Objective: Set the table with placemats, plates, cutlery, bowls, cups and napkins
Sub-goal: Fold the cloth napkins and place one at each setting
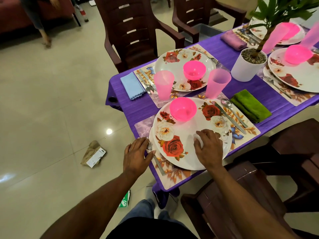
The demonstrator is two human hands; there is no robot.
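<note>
Though perhaps unreadable, floor carton's label.

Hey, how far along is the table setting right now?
Mostly done. The far setting has plate, pink bowl, cup, cutlery and a blue napkin. In hand: the nearest plate, with the right hand resting on it and the left hand at the fork beside it. It already has a bowl, cup and green napkin. Left: straightening this plate, which overhangs its placemat.

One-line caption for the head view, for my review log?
Left hand at the fork, right hand resting on the near plate holding a pink bowl.
</note>
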